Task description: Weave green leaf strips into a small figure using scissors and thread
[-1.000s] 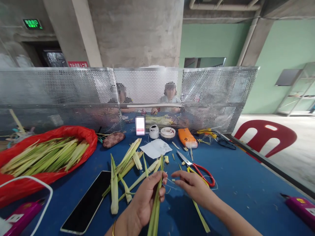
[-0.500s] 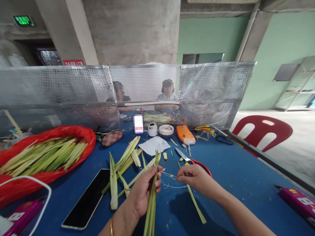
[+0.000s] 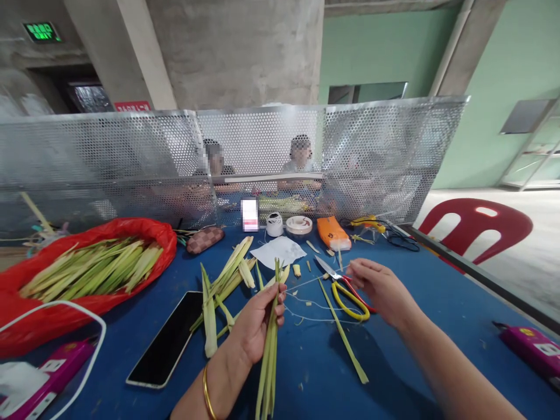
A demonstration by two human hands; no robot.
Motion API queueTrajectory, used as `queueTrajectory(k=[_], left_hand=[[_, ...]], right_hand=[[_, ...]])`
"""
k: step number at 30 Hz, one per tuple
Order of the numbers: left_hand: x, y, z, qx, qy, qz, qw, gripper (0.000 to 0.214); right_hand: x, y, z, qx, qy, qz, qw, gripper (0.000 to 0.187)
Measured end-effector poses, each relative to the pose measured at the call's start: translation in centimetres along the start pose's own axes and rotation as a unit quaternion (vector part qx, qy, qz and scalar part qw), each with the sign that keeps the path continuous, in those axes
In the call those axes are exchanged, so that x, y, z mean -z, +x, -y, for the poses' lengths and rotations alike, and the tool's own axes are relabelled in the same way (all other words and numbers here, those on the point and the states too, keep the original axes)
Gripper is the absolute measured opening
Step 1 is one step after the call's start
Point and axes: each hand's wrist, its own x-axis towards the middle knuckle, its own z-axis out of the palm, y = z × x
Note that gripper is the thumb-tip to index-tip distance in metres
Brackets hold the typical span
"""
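Hands apart, each gripping something: the left hand (image 3: 258, 318) is closed around a leaf bundle (image 3: 266, 373), and the right hand (image 3: 380, 286) pinches a thread (image 3: 310, 282). Beneath them spreads the blue bench (image 3: 306, 379); left of the left hand sits a red bag (image 3: 163, 230). High beyond it, a green sign (image 3: 42, 32) reads EXIT; the red sign (image 3: 132, 106) is too blurred to read. Long axis fore and aft, the leaf bundle points its narrow end forward, just past the left hand. Scissors (image 3: 336, 277) lie just beside the right hand, blades forward.
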Motion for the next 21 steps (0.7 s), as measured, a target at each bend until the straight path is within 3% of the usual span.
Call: queueTrajectory(k=[5, 10, 15, 21], left_hand=[[-0.3, -0.2, 0.0, 0.003, 0.021, -0.014, 1.000, 0.012], [-0.2, -0.1, -0.1, 0.006, 0.012, -0.010, 1.000, 0.013], [-0.3, 0.1, -0.3, 0.009, -0.009, -0.037, 0.999, 0.015], [0.1, 0.5, -0.5, -0.023, -0.020, -0.076, 0.997, 0.013]], right_hand=[[0.9, 0.6, 0.5, -0.031, 0.198, -0.095, 0.975, 0.016], [0.8, 1.0, 1.1, -0.107, 0.352, -0.072, 0.927, 0.014], [2.1, 1.3, 1.7, -0.050, 0.409, -0.077, 0.908, 0.020], [4.1, 1.5, 2.8, 0.051, 0.391, -0.174, 0.903, 0.029]])
